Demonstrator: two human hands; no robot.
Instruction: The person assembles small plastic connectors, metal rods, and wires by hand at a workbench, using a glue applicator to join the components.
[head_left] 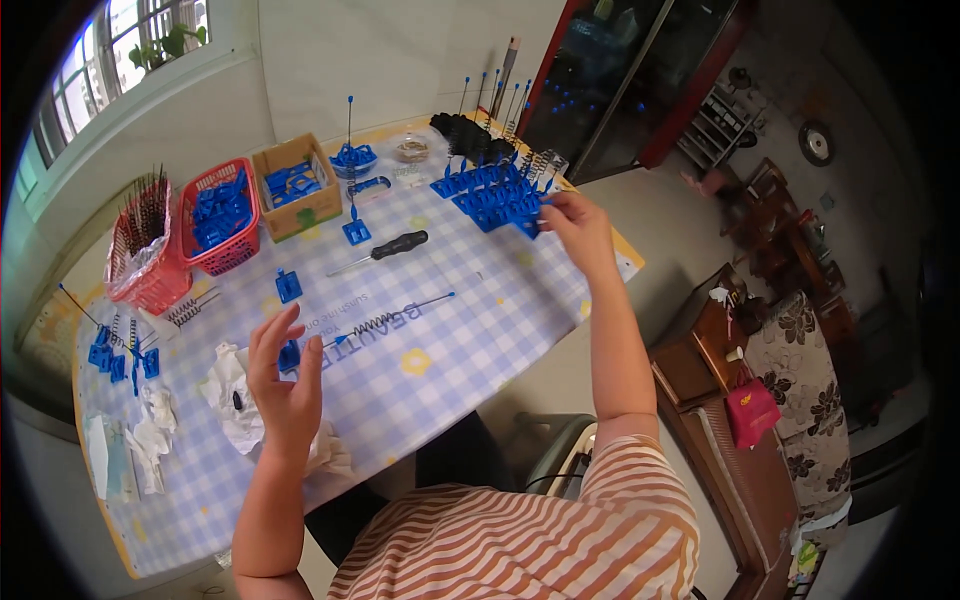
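My left hand [284, 380] hovers over the near left part of the table, fingers curved and apart. Beyond and partly behind it lies a blue plastic base [289, 355]. From that base a thin rod with a black spring [375, 327] and a blue tip stretches to the right. Another blue base [288, 285] lies a little farther off. My right hand [580, 228] reaches to the far right, thumb and fingers pinched together at the edge of a dense group of blue bases [500, 195] with springs and rods. What the pinch holds, if anything, is hidden.
A black-handled screwdriver [400, 245] lies mid-table. Behind stand a red basket of blue parts [250, 243], a cardboard box [292, 224] and a red basket of dark springs [165, 290]. Crumpled white paper [228, 405] lies by my left hand; sprung blue pieces [118, 367] stand far left.
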